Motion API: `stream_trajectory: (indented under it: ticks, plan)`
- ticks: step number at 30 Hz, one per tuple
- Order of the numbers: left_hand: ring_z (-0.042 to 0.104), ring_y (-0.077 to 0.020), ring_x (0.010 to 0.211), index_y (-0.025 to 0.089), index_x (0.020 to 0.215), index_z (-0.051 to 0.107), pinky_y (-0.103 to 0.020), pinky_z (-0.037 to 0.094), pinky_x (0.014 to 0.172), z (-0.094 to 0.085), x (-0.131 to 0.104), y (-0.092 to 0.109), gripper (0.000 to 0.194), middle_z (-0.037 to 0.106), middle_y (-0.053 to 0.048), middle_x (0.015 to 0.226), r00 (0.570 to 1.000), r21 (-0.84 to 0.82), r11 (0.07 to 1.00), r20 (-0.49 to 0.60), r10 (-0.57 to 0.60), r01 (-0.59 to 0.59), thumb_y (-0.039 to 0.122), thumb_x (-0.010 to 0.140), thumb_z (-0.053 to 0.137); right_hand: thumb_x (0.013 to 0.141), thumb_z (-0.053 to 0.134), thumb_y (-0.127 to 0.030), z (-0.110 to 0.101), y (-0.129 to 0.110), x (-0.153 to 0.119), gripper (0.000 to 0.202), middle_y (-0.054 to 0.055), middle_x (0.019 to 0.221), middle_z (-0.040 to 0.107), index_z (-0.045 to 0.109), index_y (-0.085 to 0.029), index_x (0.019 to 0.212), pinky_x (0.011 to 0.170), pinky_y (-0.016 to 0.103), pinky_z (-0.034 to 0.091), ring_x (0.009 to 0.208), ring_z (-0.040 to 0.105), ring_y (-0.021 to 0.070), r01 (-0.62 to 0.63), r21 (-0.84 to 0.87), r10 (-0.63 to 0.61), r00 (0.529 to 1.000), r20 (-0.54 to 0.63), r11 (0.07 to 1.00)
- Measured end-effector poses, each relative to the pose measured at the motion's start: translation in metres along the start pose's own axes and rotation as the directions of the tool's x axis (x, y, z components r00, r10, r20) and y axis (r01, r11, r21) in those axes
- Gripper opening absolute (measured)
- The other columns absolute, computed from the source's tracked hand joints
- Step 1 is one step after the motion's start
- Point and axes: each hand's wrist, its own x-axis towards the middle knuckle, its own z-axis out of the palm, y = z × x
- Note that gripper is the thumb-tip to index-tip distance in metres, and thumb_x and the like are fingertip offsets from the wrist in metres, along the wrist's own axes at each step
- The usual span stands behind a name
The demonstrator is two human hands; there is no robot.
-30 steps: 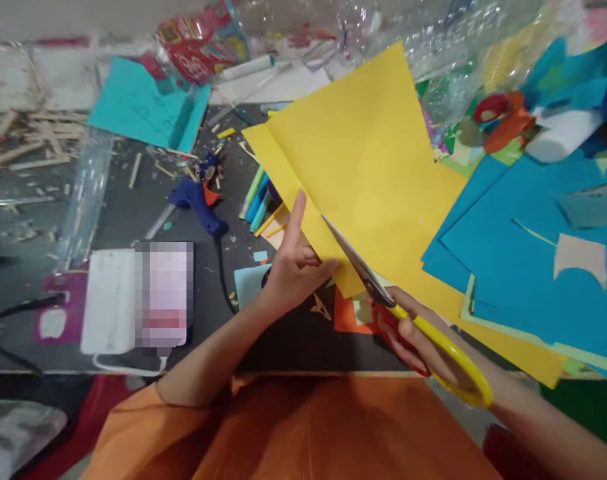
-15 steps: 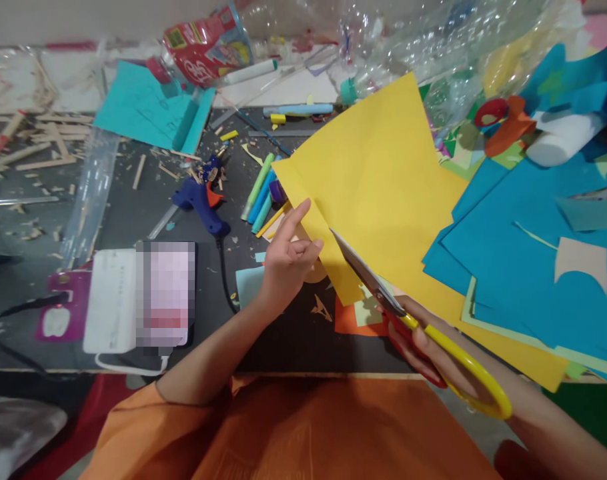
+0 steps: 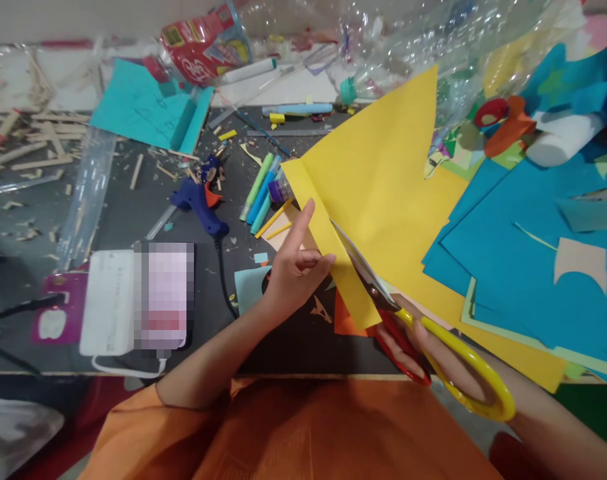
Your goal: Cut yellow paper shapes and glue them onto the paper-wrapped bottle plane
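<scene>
My left hand (image 3: 297,267) grips the edge strip of a yellow paper sheet (image 3: 378,160), index finger stretched along it and thumb pressed near the cut. In my right hand (image 3: 433,353) is a pair of scissors (image 3: 463,373) with yellow and red handles; my fingers are through the loops. Its blades lie in a long slit that parts the narrow strip from the larger sheet. Toward me the strip hangs loose, while at its far end it still joins the sheet. Under the strip an orange paper piece (image 3: 347,317) shows partly.
Left lie a blue glue gun (image 3: 201,203), several markers (image 3: 258,190), a white power bank (image 3: 108,303) and a phone (image 3: 166,293). Blue sheets (image 3: 513,247) are stacked right. Plastic bottles, including one with a red label (image 3: 203,50), line the back, and wood sticks (image 3: 48,143) lie far left.
The scissors' handles have come closer together and the slit reaches farther up the sheet. My left hand has shifted right with the strip, whose near end has swung right and toward me.
</scene>
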Motion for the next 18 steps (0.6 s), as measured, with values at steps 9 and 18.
stream_trajectory:
  ticks: [9, 18]
  plan:
    - [0.03, -0.0013, 0.042, 0.024, 0.155, 0.026, -0.017, 0.03, 0.038, -0.001, 0.0, 0.005, 0.087, 0.071, -0.008, 0.102, 0.998, -0.005, 0.998, -0.007, -0.056, 0.056, 0.053, 0.084, 0.067, 0.091, 0.035, -0.074, 0.007, 0.003, 0.006, 0.051, -0.01, 0.052, 0.038, 0.042, -0.024, 0.096, 0.037, 0.022, 0.026, 0.039, 0.029, 0.0071, 0.031, -0.03, -0.033, 0.998, -0.06, 0.999]
    - [0.039, -0.007, 0.042, 0.022, 0.153, 0.031, -0.021, 0.033, 0.04, 0.0, -0.001, 0.007, 0.091, 0.069, -0.001, 0.075, 0.994, -0.071, 0.994, -0.058, -0.091, 0.086, 0.053, 0.079, 0.072, 0.09, 0.042, -0.072, 0.014, 0.01, 0.005, 0.047, -0.012, 0.049, 0.034, 0.043, -0.026, 0.098, 0.038, 0.023, 0.023, 0.038, 0.022, 0.0065, -0.007, 0.018, 0.009, 0.989, -0.146, 1.0]
